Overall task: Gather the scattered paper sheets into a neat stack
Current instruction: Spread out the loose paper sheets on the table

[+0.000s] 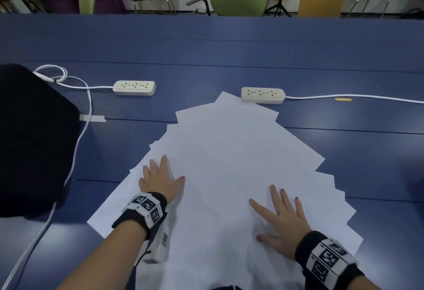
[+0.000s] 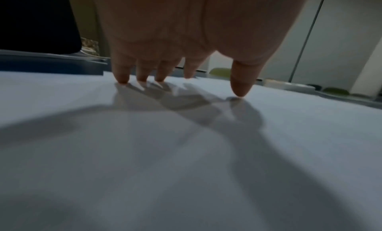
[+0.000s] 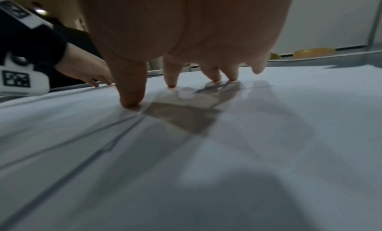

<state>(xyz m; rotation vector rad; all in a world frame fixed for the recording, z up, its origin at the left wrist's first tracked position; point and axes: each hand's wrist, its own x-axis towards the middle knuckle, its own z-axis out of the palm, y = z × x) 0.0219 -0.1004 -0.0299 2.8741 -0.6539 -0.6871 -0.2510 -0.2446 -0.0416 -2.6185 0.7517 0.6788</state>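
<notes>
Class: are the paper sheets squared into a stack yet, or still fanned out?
Fanned out. The sheets overlap at different angles, corners jutting out all round the table.

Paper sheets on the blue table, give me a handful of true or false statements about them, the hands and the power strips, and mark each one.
1. Both hands lie flat on the paper sheets. True: left hand and right hand rest with fingers spread.
2. The sheets are already squared into a neat stack. False: they are fanned out, corners sticking out all round.
3. Two power strips lie on the table. True: left power strip, right power strip.
4. The left hand pinches a lifted sheet. False: its fingertips press down on flat paper.
5. The sheets lie clear of both strips. False: a far corner reaches the right one.
</notes>
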